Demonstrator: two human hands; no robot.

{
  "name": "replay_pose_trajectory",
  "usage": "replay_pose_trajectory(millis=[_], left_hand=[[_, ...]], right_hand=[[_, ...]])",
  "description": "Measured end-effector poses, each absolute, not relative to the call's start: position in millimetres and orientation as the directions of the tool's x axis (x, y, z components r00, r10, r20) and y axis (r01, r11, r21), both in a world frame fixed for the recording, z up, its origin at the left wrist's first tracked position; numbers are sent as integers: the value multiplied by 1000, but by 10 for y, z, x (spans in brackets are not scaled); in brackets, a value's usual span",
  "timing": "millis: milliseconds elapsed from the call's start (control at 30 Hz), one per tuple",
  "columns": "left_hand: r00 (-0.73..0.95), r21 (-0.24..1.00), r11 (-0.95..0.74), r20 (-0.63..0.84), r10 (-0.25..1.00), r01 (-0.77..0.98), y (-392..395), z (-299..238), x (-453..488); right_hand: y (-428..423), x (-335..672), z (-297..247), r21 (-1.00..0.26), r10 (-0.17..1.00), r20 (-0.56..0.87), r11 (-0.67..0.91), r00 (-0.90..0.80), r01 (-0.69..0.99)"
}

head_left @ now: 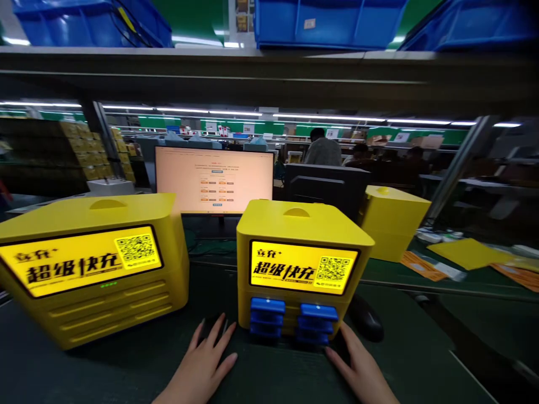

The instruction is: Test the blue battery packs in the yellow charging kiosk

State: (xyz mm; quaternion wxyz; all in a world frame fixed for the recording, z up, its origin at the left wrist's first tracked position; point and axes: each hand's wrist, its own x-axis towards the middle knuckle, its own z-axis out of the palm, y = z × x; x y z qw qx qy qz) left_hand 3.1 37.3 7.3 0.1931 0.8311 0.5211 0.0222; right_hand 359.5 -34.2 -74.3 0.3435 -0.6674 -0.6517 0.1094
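Head view: second yellow station [90, 264] left.

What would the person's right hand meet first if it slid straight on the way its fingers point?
Probably the right hand would meet the blue power banks at the yellow charging station base, just ahead of the fingertips; depth is unclear.

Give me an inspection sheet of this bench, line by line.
Surface: dark green bench mat, bare near the hands.
Job's things: small yellow plastic charging cabinet, screen lit, blue power banks sticking out of its slots; larger yellow cabinet to its left, slots shut.
Clutter: black computer mouse; yellow and orange sheets far right.
Hands: left hand flat on the mat; right hand by the small cabinet's base; fingers spread, holding nothing.
Cables: nothing seen clearly.
Surroundings: lit monitor, third yellow cabinet, blue bins overhead, seated people behind.
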Motion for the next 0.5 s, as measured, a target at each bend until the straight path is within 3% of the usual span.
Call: replay_pose_trajectory(millis=[300,500], left_hand=[[473,336,-392,-209,856,857,180,260,129],[412,337,-332,-200,889,881,95,240,236]], right_hand=[[-307,3734,-993,-612,940,302,60,162,789],[-244,3838,-953,-734,898,307,12,316,679]])
